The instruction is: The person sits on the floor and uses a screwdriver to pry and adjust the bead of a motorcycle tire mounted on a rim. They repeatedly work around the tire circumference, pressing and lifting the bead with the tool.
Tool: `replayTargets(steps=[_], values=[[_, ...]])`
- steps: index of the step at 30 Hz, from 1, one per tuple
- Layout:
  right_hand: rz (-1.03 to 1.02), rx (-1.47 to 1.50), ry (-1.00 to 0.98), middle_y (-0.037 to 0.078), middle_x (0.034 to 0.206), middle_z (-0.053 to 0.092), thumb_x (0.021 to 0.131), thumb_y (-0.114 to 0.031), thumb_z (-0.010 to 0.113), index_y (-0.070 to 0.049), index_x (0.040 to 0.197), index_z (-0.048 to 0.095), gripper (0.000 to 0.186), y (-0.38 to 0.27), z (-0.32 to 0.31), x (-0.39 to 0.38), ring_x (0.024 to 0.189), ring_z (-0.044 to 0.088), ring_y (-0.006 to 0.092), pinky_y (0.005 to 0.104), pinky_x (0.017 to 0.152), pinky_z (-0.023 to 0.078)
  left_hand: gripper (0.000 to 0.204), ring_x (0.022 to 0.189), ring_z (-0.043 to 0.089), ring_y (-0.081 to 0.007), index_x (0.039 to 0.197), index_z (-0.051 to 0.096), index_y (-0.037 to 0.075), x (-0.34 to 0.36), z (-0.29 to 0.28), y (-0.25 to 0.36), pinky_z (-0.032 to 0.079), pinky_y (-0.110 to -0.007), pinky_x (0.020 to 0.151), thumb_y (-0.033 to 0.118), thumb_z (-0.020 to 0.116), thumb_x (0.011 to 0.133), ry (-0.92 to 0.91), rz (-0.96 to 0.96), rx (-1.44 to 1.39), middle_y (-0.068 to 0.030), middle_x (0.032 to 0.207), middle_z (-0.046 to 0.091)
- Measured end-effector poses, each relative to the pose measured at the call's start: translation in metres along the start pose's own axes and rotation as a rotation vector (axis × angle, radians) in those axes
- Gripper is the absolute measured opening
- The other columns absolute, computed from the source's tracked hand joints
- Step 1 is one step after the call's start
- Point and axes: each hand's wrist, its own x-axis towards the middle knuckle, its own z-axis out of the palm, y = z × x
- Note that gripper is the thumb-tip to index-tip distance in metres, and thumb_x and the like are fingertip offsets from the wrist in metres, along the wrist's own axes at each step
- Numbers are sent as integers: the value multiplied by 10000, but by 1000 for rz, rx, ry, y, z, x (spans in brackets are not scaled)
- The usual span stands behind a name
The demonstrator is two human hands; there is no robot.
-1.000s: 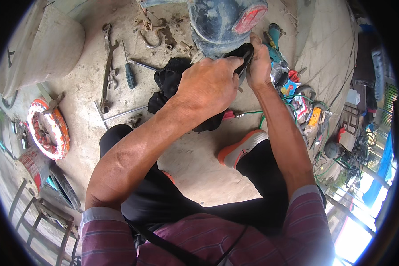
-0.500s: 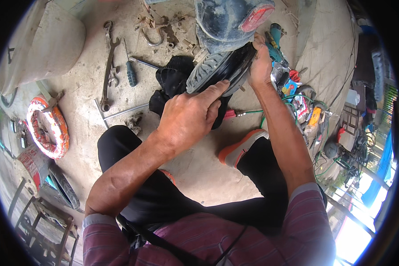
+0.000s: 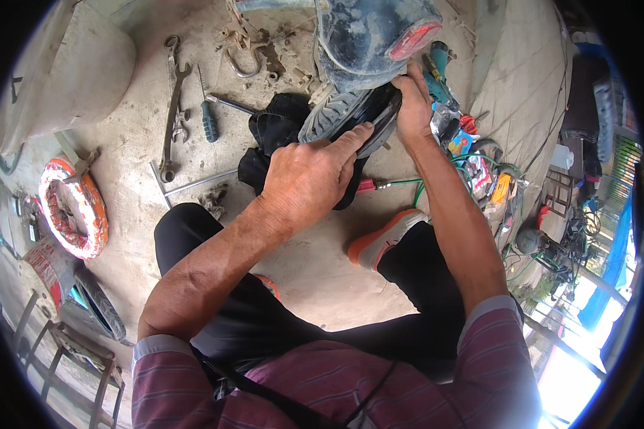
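Observation:
A grey, dusty treaded tyre stands below a dirty dark mudguard with a red reflector. Black smooth rubber shows along the tyre's side. My left hand lies against the near side, its index finger stretched over the black rubber and the other fingers curled; its thumb is hidden. On the far right, my right hand grips the tyre's edge just under the mudguard, its fingertips partly hidden. A black cloth lies on the ground left of the tyre.
On the left lie a large wrench, a screwdriver, a T-handle wrench and an orange-and-white wrapped ring. Cluttered tools and packets lie to the right. A red-handled tool lies near my shoe.
My right hand has shifted slightly down and left along the tyre's edge. My left index finger has moved slightly over the rubber. The whole view has shifted a little.

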Motion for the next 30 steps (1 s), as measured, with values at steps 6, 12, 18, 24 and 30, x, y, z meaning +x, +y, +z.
replayTargets(steps=[6, 12, 18, 24, 30], values=[[46, 179, 53, 143, 1405, 658, 945, -139, 556, 72, 1384, 673, 501, -1, 1, 0, 1363, 563, 250, 344, 1215, 373, 521, 699, 760, -336, 1486, 709, 209, -78, -7, -23, 628, -440, 616, 107, 765, 978, -101, -88, 55, -116, 868, 790], [35, 77, 8, 141, 1421, 663, 971, -166, 550, 64, 1423, 660, 519, 7, -9, 8, 1348, 571, 243, 321, 1190, 390, 495, 700, 755, -349, 1461, 726, 224, -98, -13, -46, 633, -455, 659, 126, 747, 976, -209, -162, 107, -124, 874, 792], [28, -19, 20, 118, 1367, 691, 974, -170, 544, 38, 1395, 679, 488, 0, -10, 7, 1308, 574, 226, 311, 1168, 392, 451, 688, 663, -166, 1377, 754, 149, -92, -11, -43, 575, -340, 726, 146, 855, 938, -92, -619, -322, -100, 823, 727], [53, 86, 2, 97, 1334, 693, 974, -174, 557, 13, 1378, 697, 467, 17, -12, 12, 1284, 573, 205, 300, 1156, 388, 305, 905, 679, -228, 1249, 760, 106, -46, 46, -84, 562, -356, 860, 87, 844, 957, 162, -282, -369, -83, 1010, 695], [118, 169, 20, 102, 1352, 697, 993, -190, 552, 22, 1411, 698, 491, 21, -21, 29, 1265, 596, 215, 307, 1138, 417, 243, 954, 658, -318, 1186, 734, 80, -28, 59, -91, 542, -398, 874, 100, 847, 972, 167, -146, -433, -103, 1082, 650]])
